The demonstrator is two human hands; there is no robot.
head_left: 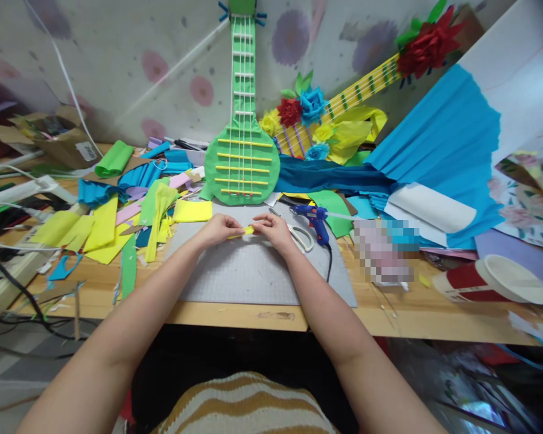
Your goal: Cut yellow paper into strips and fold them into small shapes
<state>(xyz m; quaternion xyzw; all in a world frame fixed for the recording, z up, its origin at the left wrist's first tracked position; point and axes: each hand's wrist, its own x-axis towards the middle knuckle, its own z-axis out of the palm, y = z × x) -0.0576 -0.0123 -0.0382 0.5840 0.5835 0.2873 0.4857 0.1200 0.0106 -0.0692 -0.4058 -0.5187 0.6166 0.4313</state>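
Observation:
Above the grey cutting mat [244,277], my left hand [221,230] and my right hand [274,230] meet with fingers pinched. Between them is a small strip of yellow crepe paper [248,230], partly covered by the fingertips. Just behind the hands, a green paper-covered toy lute [242,163] leans upright against the wall, with white strings and yellow bars across its body. Scissors [302,238] with pale handles lie beside my right hand, partly hidden by it. A blue glue gun [315,222] rests to their right. Folded yellow paper [192,211] lies behind my left hand.
Paper scraps [113,226] in several colours cover the left side, near a power strip [9,271] and cables. A yellow instrument [366,90] with paper flowers leans at the back. Blue crepe paper [447,138] spreads at right. A paper cup [489,280] lies near the right edge.

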